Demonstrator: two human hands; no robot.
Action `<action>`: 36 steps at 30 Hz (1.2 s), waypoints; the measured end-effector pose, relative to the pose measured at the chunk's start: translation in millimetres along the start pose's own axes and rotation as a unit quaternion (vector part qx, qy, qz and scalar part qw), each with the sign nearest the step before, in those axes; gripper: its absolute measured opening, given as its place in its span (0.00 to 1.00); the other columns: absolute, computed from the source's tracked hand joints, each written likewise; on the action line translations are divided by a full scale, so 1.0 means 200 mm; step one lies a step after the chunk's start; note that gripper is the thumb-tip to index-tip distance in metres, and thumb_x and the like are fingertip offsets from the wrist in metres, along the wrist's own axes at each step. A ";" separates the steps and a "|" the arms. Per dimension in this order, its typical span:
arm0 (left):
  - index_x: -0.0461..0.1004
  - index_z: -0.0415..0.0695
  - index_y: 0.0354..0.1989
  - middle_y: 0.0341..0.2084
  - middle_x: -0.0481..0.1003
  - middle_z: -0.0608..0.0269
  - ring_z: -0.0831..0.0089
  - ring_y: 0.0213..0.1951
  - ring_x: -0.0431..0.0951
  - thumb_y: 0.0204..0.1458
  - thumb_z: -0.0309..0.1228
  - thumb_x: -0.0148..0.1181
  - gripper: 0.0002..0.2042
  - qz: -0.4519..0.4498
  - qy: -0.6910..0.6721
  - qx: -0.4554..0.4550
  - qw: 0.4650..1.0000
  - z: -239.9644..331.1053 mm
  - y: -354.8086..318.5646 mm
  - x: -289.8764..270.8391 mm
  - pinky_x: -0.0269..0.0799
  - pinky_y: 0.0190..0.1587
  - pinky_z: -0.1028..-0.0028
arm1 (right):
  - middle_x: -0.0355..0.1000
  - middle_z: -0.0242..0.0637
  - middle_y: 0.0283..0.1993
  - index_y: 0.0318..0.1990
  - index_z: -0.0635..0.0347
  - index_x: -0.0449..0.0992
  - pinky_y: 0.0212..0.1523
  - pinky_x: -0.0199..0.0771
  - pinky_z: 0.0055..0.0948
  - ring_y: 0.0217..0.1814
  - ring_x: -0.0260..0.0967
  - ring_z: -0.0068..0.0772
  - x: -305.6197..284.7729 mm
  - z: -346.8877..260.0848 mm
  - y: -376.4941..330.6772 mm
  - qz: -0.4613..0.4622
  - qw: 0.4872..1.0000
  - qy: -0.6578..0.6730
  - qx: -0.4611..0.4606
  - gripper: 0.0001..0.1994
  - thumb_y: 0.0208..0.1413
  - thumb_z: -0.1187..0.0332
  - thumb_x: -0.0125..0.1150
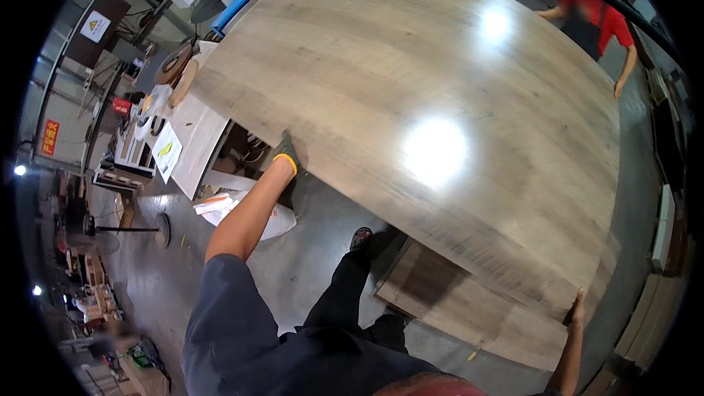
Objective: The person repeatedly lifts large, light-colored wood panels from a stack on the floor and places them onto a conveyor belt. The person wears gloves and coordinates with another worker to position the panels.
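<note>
Head view: board (352,88) lies ahead, long edge running from gripping left hand (287,152) to right hand (577,309), closure unclear.

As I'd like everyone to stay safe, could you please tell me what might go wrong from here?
The large wood-grain panel has the left hand and right hand at its edges and a co-worker at its far side; uneven movement might make it slip. A lower panel shows below its near edge, so a hand could perhaps be pinched between them. The white bag on the floor might catch a foot.
</note>
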State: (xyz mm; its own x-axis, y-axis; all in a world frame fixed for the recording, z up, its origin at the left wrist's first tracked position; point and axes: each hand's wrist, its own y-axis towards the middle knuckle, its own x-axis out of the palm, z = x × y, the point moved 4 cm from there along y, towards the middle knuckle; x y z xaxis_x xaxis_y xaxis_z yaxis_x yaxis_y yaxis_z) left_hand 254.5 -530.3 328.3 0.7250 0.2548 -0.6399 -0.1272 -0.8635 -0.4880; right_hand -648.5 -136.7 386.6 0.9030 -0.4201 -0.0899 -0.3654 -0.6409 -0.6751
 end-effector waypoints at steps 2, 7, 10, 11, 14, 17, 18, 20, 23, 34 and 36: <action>0.71 0.46 0.52 0.53 0.69 0.56 0.60 0.57 0.66 0.53 0.38 0.42 0.20 -0.031 -0.001 -0.001 1.000 -0.01 0.03 -0.17 0.51 0.60 0.55 | 0.52 0.49 0.65 0.65 0.65 0.50 0.64 0.49 0.38 0.67 0.49 0.46 -0.02 -0.04 0.11 -0.020 1.000 0.009 -0.011 0.50 0.46 0.31 0.49; 0.70 0.45 0.53 0.53 0.69 0.54 0.61 0.54 0.69 0.54 0.38 0.42 0.20 0.054 0.032 -0.007 0.998 0.06 0.21 -0.15 0.52 0.59 0.55 | 0.49 0.47 0.66 0.65 0.64 0.49 0.65 0.46 0.42 0.68 0.47 0.46 -0.07 -0.12 0.36 0.127 0.986 -0.104 0.020 0.48 0.47 0.33 0.50; 0.71 0.45 0.52 0.52 0.70 0.56 0.61 0.54 0.68 0.55 0.38 0.42 0.20 0.092 0.030 0.012 0.995 0.29 0.36 -0.27 0.53 0.59 0.57 | 0.33 0.45 0.72 0.68 0.57 0.39 0.68 0.31 0.43 0.73 0.29 0.44 -0.08 -0.21 0.50 0.048 0.992 -0.119 -0.009 0.54 0.43 0.28 0.47; 0.71 0.45 0.52 0.52 0.70 0.57 0.62 0.54 0.68 0.55 0.38 0.41 0.20 0.093 0.036 0.021 0.995 0.31 0.42 -0.31 0.53 0.59 0.57 | 0.30 0.43 0.72 0.69 0.54 0.37 0.68 0.30 0.45 0.74 0.25 0.43 -0.11 -0.22 0.55 0.080 0.985 -0.150 0.007 0.53 0.43 0.27 0.43; 0.71 0.46 0.52 0.51 0.71 0.59 0.62 0.55 0.68 0.55 0.38 0.41 0.19 0.095 0.045 0.032 0.994 0.30 0.61 -0.40 0.54 0.59 0.58 | 0.25 0.40 0.73 0.69 0.51 0.34 0.69 0.26 0.46 0.75 0.20 0.41 -0.15 -0.31 0.67 0.098 0.976 -0.193 0.002 0.52 0.44 0.26 0.40; 0.71 0.46 0.52 0.51 0.72 0.61 0.63 0.55 0.68 0.56 0.38 0.41 0.19 0.095 0.045 0.048 0.993 0.33 0.84 -0.47 0.55 0.58 0.60 | 0.29 0.40 0.73 0.69 0.53 0.36 0.69 0.28 0.43 0.74 0.24 0.40 -0.26 -0.42 0.77 0.074 0.983 -0.166 -0.006 0.51 0.45 0.27 0.41; 0.71 0.47 0.52 0.50 0.72 0.61 0.63 0.55 0.68 0.56 0.37 0.41 0.19 0.109 0.033 0.051 0.992 0.36 0.92 -0.50 0.55 0.58 0.60 | 0.32 0.42 0.72 0.68 0.55 0.38 0.68 0.30 0.41 0.74 0.28 0.41 -0.27 -0.48 0.79 0.069 0.985 -0.157 -0.012 0.51 0.46 0.28 0.42; 0.61 0.46 0.58 0.57 0.62 0.60 0.65 0.60 0.60 0.58 0.35 0.39 0.20 0.169 -0.123 0.049 0.977 0.30 1.07 -0.38 0.49 0.62 0.61 | 0.36 0.43 0.72 0.68 0.58 0.42 0.68 0.33 0.38 0.74 0.32 0.41 -0.16 -0.54 0.87 0.071 0.985 -0.160 0.004 0.49 0.48 0.30 0.43; 0.50 0.45 0.65 0.64 0.53 0.58 0.66 0.65 0.52 0.59 0.33 0.37 0.24 0.313 -0.337 0.081 0.884 -0.02 1.22 -0.27 0.43 0.65 0.61 | 0.35 0.42 0.72 0.68 0.58 0.43 0.68 0.33 0.38 0.74 0.30 0.40 -0.08 -0.61 1.14 0.095 0.979 -0.175 -0.035 0.48 0.49 0.32 0.44; 0.56 0.46 0.61 0.59 0.59 0.56 0.61 0.59 0.59 0.58 0.41 0.38 0.23 0.205 -0.279 -0.042 0.937 0.08 1.69 -0.84 0.51 0.58 0.57 | 0.55 0.45 0.65 0.64 0.63 0.55 0.61 0.53 0.36 0.64 0.55 0.40 -0.34 -0.91 1.37 0.204 0.948 -0.244 0.002 0.40 0.55 0.37 0.40; 0.58 0.47 0.60 0.58 0.60 0.56 0.60 0.58 0.60 0.57 0.43 0.38 0.24 0.178 -0.254 -0.067 0.948 -0.07 1.74 -0.75 0.53 0.57 0.56 | 0.65 0.49 0.55 0.58 0.66 0.63 0.52 0.62 0.34 0.56 0.63 0.42 0.06 -0.86 1.49 0.261 0.934 -0.244 0.017 0.37 0.56 0.38 0.41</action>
State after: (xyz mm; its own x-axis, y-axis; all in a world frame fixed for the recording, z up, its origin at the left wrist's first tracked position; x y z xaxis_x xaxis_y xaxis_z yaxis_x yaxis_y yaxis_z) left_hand 111.0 -874.5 262.3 0.2289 0.0848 -0.9698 -0.1912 -0.9729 -0.1302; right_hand -785.8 -442.2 310.2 0.6028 -0.3213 -0.7303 -0.7843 -0.4065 -0.4685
